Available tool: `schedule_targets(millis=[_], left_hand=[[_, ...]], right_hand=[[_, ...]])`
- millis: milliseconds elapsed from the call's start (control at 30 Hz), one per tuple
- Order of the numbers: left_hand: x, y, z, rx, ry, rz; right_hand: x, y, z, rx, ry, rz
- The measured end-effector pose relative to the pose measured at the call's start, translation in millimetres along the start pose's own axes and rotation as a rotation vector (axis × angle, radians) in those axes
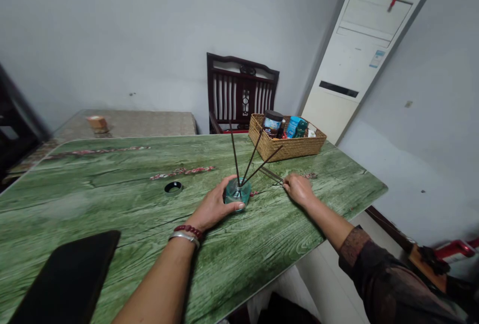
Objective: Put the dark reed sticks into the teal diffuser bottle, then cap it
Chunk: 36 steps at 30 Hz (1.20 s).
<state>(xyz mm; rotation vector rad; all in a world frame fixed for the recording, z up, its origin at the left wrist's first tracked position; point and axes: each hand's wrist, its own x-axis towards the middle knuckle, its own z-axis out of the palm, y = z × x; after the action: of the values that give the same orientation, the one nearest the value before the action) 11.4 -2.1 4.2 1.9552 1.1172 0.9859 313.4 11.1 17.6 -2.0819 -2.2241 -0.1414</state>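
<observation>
My left hand grips a squat teal glass bottle on the green wood-pattern tabletop, with its fingers around the bottle's side. Several thin dark reed sticks stand fanned out from the bottle's neck. My right hand rests on the table to the right of the bottle. Its fingertips pinch one more dark reed stick, which lies low and points back towards the basket. A black round bottle cap sits on the table to the left of the bottle.
A woven wicker basket holding jars and bottles stands at the table's far edge. A black tablet or phone lies at the near left. Behind are a dark wooden chair, a white floor-standing air conditioner and a second table.
</observation>
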Motion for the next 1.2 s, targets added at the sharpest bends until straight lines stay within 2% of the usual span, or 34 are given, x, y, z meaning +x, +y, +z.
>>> schedule_targets(millis=[267,367,433,500,633,733,833,967,1067,1200], left_hand=[[1.6,-7.2,1.4,-0.003,0.012,0.025],[1.1,-7.2,1.4,0.003,0.004,0.016],[0.9,-7.0,1.5,0.008,-0.004,0.01],[0.8,-6.9,1.6,0.009,-0.01,0.009],[1.3,-6.8,1.6,0.004,-0.011,0.024],[1.7,-7.5,1.6,0.003,-0.003,0.028],[1.8,-8.6,1.8,0.004,0.009,0.032],[1.5,-8.9,2.1,0.002,0.013,0.039],[1.2,-8.6,2.4,-0.01,0.013,0.047],[1.1,-9.0,2.7,-0.018,0.017,0.06]], right_hand=[[2.7,-6.1,-0.4,-0.008,-0.024,0.042],[4.8,-5.3,-7.0,0.106,0.031,0.027],[7.9,-5.7,-13.3,0.345,0.114,0.012],[10.5,-9.4,-21.2,0.703,0.151,0.015],[8.4,-30.4,-43.1,1.434,0.041,-0.057],[3.6,-52.4,-63.0,1.715,0.038,-0.186],[4.4,-71.6,-79.4,1.774,0.135,-0.265],[14.5,-86.9,-89.1,1.702,0.256,-0.303],[21.8,-92.6,-89.7,1.63,0.273,-0.316],[26.6,-99.6,-86.1,1.542,0.233,-0.341]])
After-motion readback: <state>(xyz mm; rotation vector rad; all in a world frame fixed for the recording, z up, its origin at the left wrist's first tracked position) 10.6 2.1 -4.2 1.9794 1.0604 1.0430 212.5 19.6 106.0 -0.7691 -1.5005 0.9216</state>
